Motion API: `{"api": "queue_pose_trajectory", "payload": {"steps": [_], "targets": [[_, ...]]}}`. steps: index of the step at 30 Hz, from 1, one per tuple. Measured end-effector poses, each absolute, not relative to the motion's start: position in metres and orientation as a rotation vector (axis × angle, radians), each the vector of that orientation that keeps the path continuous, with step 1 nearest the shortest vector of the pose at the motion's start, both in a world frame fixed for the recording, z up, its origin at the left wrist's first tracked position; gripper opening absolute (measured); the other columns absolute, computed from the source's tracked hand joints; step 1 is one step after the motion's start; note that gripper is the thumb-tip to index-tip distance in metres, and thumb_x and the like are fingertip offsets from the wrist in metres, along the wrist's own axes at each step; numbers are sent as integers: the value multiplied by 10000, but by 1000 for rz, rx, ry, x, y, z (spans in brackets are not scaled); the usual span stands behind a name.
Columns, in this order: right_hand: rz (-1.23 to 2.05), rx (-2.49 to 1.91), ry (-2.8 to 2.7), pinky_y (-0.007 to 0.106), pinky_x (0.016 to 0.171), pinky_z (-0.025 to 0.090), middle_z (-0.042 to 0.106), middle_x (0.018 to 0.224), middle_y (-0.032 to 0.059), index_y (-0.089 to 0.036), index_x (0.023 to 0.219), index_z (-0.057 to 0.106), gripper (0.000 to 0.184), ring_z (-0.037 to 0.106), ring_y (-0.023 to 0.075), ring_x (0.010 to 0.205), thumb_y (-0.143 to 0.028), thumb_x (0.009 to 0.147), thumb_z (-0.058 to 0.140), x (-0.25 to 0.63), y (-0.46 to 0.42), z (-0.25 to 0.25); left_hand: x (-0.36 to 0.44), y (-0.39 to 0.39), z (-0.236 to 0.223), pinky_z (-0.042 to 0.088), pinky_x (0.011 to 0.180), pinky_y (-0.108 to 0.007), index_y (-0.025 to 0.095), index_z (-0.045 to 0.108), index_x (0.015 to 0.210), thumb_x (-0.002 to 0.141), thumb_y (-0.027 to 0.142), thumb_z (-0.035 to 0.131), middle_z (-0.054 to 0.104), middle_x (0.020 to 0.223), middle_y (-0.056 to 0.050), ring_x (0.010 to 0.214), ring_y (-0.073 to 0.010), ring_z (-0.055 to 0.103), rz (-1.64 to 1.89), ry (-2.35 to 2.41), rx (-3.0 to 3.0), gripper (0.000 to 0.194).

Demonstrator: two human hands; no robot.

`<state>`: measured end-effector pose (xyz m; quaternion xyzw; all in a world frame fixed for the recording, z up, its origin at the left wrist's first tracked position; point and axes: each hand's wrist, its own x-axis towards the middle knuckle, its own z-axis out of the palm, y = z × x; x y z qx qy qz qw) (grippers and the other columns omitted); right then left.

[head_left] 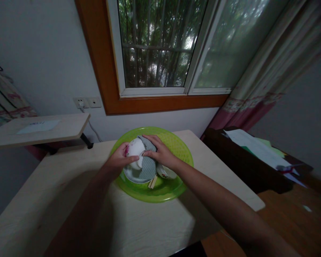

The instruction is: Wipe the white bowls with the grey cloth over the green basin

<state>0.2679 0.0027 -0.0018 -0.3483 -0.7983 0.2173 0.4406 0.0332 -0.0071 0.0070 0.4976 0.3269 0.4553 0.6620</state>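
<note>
A white bowl (136, 147) with a pink floral pattern is tilted on its side above a green basin (152, 197). My left hand (121, 157) is closed around the bowl's left side, thumb across its base. My right hand (160, 151) presses a grey textured cloth (149, 169) against the bowl's right side, and the cloth hangs down below. Under them a white plate (135, 178) lies in the basin. Another bowl (168, 173) sits to the right, partly hidden by my right wrist. Short light-coloured sticks, perhaps chopsticks (152, 182), poke out near the plate.
The basin stands on a pale wooden table (139, 228). A raised shelf (69, 128) with a paper on it is at left. Behind are a wall socket (81, 102) and a window (160, 46). Papers (251, 142) lie on dark furniture (230, 157) at right.
</note>
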Motion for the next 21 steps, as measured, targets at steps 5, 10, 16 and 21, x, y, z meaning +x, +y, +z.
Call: {"api": "queue_pose_trajectory", "payload": {"steps": [5,10,16,21], "targets": [[424,-788,-2064,572,1211,402,546,1478,108,-383,1597,447,781,520,330,1395,-548,908,775,268,1,-1,24,-5,6,577,746,-315,124,629,1076,632,299,958,741,982,-92,830,-217,716,963,689,1127,580],[220,-824,-2172,594,1245,349,420,1636,134,-370,1673,284,826,415,337,1501,-573,973,674,267,1,0,22,-6,6,557,675,-298,140,613,1047,623,255,949,736,899,-67,756,-215,720,988,700,1090,553],[-64,-1039,-2160,675,1277,234,242,1723,141,-312,1681,281,715,207,385,1589,-593,1055,482,263,-8,5,27,-6,8,565,679,-307,154,601,999,615,244,944,741,862,-56,713,-205,714,1030,719,1084,522],[-69,-998,-2157,636,1222,366,486,1558,150,-277,1667,324,606,406,346,1444,-505,1107,366,261,-15,12,31,-6,7,558,678,-300,170,589,950,597,259,949,744,850,-44,691,-183,698,1025,733,1098,512]]}}
